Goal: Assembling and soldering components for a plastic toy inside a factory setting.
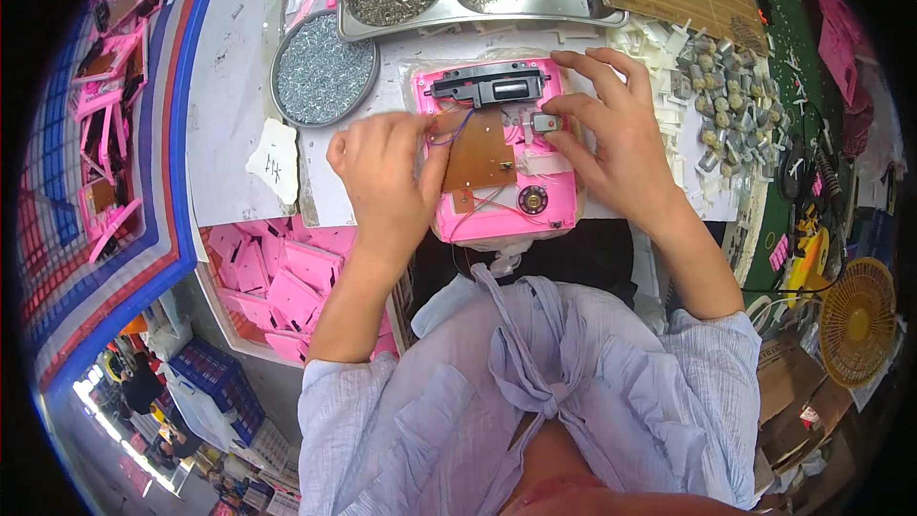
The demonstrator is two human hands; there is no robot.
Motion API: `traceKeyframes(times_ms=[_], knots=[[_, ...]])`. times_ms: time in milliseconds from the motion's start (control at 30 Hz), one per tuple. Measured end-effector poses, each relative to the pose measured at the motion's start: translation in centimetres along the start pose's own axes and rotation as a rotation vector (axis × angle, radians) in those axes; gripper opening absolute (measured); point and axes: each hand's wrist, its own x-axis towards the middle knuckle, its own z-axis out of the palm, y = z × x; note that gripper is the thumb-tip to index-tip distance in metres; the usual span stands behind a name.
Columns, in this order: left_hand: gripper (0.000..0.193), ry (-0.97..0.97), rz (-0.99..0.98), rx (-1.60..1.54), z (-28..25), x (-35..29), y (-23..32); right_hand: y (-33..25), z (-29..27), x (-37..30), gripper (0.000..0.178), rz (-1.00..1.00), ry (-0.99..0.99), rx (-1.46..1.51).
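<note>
A pink plastic casing lies open on the table in front of me. Fixed in it are a black plastic mechanism, a brown circuit board and a small round black part, with thin wires around them. My right hand pinches a small grey metal part, seemingly a motor, between thumb and finger, over the casing's right side. At the casing's left edge, my left hand has its thumb and fingers drawn together at a blue wire beside the board. Its fingertips are partly hidden.
A round tray of small screws stands left. Behind is a metal tray with springs. Several small grey motors and white plastic parts lie right. A box of pink casing pieces sits below left; a fan stands right.
</note>
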Motion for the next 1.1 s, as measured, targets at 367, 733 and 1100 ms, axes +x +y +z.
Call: traceKeyframes(times_ms=[367,733,1100], knots=[[0.015,0.050,0.023,-0.077,0.3,-1.4,1.1,-0.7,-1.4,2.2,0.022,-0.038,-0.067,-0.060],[0.014,0.091,0.012,-0.130,0.4,-1.2,1.3,-3.5,6.1,9.2,0.017,-0.484,-0.095,-0.032],[0.007,0.093,-0.055,-0.318,1.1,-1.6,0.5,-0.8,0.7,4.5,0.015,-0.148,-0.076,0.393]])
